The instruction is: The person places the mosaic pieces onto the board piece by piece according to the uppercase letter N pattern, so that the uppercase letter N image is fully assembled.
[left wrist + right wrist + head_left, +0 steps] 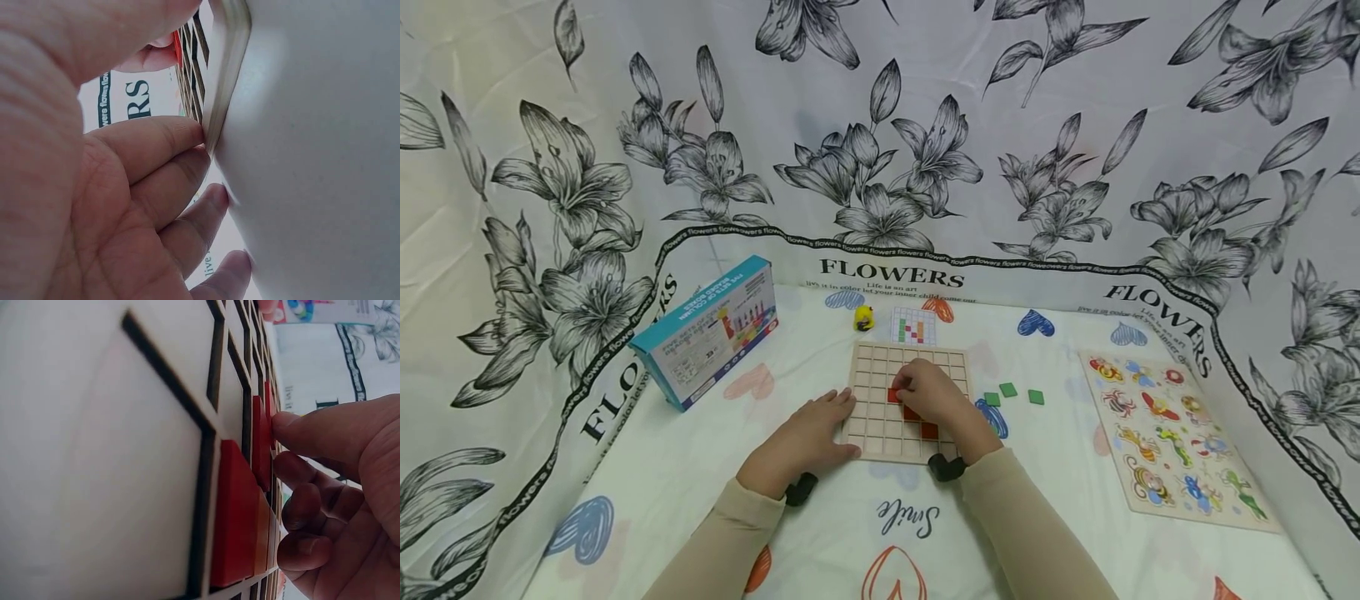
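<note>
A wooden grid board (880,433) lies on the table. My left hand (803,433) rests its fairly straight fingers against the board's left edge, with the thumb near the front left corner. Over the grid, my right hand (928,390) pinches a small red square tile (892,395) at one of the cells. Its thumb touches that tile in the right wrist view, while the other fingers curl beside it. Further red tiles (234,515) sit in nearby cells, running diagonally toward me, with an orange tile (261,531) beside them. The right hand partly covers the grid.
Several green square tiles (1008,390) lie right of the board. Behind it are a coloured pattern card (913,326) and a small yellow toy (863,318). A blue-topped box (707,333) stands at left; an insect picture board (1180,437) lies at right.
</note>
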Available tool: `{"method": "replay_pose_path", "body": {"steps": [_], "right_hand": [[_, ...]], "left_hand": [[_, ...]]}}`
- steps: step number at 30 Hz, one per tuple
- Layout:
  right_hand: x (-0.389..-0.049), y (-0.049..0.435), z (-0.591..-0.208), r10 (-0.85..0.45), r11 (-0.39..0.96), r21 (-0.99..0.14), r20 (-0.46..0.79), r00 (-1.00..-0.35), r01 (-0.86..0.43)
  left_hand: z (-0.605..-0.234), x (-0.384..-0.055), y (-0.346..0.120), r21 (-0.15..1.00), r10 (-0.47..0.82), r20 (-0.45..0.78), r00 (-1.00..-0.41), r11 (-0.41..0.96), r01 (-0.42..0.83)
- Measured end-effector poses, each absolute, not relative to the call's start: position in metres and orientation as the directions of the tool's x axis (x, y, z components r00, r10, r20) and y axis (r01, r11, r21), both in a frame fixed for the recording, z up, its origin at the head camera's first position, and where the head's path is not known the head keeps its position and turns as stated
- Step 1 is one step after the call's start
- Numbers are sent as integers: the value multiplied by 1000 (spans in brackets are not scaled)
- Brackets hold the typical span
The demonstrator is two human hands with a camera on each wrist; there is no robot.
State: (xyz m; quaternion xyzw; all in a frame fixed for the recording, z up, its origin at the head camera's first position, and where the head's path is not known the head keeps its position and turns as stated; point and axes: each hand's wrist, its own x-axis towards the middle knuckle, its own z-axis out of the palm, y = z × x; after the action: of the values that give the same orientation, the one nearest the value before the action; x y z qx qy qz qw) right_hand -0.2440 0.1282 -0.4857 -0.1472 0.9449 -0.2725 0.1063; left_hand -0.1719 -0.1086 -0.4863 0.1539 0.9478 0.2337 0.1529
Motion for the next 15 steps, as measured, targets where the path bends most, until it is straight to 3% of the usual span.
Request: {"method": "replay_pose_path", "body": {"steps": [9, 15], "right_hand": [[-244, 139, -481, -329, 766, -599, -56, -943, -232], [-237, 190, -470, -189, 739, -655, 25, -982, -159]], "left_hand": [[-486, -171, -109, 488, 350, -221, -911, 848, 207], [-486, -171, -108, 484, 349, -224, -910, 850, 207]]}}
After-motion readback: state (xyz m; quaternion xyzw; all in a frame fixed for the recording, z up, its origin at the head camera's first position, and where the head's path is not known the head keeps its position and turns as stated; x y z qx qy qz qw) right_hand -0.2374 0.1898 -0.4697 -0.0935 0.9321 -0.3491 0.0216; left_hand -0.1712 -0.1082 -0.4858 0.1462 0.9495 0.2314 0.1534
